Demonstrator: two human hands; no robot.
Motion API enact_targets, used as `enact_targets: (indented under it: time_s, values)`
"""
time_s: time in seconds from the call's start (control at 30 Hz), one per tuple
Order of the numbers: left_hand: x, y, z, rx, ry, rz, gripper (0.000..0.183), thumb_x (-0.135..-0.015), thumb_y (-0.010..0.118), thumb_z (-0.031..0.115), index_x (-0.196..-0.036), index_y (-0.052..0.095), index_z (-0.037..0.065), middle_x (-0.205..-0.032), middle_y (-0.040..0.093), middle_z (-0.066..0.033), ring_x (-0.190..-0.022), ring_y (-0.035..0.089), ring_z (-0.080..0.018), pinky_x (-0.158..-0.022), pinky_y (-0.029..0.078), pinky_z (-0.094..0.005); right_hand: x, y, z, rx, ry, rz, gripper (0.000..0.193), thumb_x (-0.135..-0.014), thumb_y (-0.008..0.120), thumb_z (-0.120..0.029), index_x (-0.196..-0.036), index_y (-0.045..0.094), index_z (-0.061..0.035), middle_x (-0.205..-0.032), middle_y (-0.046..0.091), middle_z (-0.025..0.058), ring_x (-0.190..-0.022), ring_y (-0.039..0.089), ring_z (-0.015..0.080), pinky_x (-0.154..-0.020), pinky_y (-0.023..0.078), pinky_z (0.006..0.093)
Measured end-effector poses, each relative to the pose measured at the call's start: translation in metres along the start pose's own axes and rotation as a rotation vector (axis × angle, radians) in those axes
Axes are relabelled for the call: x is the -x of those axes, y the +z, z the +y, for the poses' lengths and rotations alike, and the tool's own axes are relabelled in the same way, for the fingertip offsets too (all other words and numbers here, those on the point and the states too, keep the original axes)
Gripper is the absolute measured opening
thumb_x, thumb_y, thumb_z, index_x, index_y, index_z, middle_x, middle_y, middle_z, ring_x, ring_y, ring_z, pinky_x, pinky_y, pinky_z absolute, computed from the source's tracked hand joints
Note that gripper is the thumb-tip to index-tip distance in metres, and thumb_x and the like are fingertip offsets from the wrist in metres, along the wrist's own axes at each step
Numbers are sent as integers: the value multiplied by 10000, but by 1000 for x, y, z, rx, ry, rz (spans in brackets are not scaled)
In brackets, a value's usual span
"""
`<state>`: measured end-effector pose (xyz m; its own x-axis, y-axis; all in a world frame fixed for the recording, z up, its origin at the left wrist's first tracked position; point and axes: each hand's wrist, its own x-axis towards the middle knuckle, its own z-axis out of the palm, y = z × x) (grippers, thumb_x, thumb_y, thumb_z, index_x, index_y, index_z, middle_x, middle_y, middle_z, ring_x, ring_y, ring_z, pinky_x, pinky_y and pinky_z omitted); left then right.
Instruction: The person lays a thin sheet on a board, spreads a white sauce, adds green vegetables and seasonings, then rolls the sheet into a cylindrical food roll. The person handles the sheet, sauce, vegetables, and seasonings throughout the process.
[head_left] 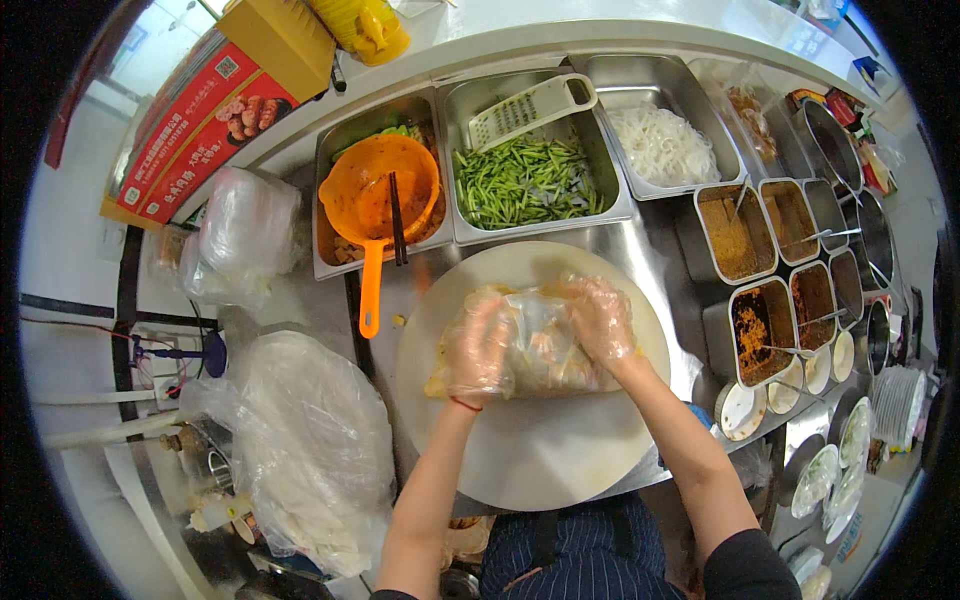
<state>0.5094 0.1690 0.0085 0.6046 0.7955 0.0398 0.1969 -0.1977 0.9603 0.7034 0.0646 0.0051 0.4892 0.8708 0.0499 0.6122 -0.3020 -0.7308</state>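
A bundle in clear plastic (548,342) lies on a round white cutting board (530,455). Pale, mixed food shows dimly through the film, and yellowish edges stick out at its left end. My left hand (482,345), in a clear plastic glove with a red string at the wrist, is closed over the left end. On the right end my right hand (602,325), gloved the same way, curls its fingers over the far side. Glare on the plastic hides what exactly is inside.
Beyond the board stand steel pans with an orange strainer (385,185) and chopsticks, cut green vegetables (525,180) under a grater (530,110), and white noodles (665,145). Seasoning tins (738,235) with spoons line the right. A large plastic bag (310,450) lies left.
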Motion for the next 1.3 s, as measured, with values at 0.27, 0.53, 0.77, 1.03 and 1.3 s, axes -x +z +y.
enact_targets:
  time_s: [0.27,0.53,0.77,1.03,1.3]
  values:
    - [-2,-12,-44,-441,286,-521,480,-945,526,330,-1346,528,67,-1390,515,-206,-1290,471,-390,-1074,378,-465,22,12,9,19,-423,-476,580,-940,562,-314,-1440,415,-60,-1448,458,206,-1346,425,367,-1147,305,470]
    - [146,-5,0,-448,146,-424,492,-915,577,323,-1286,539,1,-1298,553,-231,-1240,496,-409,-1073,365,-497,141,-3,-27,101,-426,-593,687,-877,629,-458,-1430,442,-96,-1455,463,164,-1349,418,358,-1127,315,505]
    - [123,12,-24,-772,148,-182,471,-885,604,297,-1247,562,-3,-1313,554,-205,-1274,471,-396,-1094,343,-516,128,36,-29,414,-423,-364,632,-887,614,-444,-1413,491,-115,-1473,456,121,-1337,426,355,-1104,309,540]
    - [186,12,3,-688,165,-281,498,-888,600,297,-1297,542,18,-1399,508,-164,-1316,442,-379,-1098,337,-515,209,25,-34,390,-367,-332,751,-794,710,-431,-1451,453,-173,-1500,420,115,-1342,404,377,-1095,300,560]
    - [163,31,-5,-821,221,-285,495,-890,581,312,-1318,548,66,-1444,475,-110,-1363,391,-336,-1116,307,-496,196,25,-30,501,-281,-247,633,-842,655,-370,-1415,497,-152,-1501,420,110,-1338,418,382,-1088,319,568]
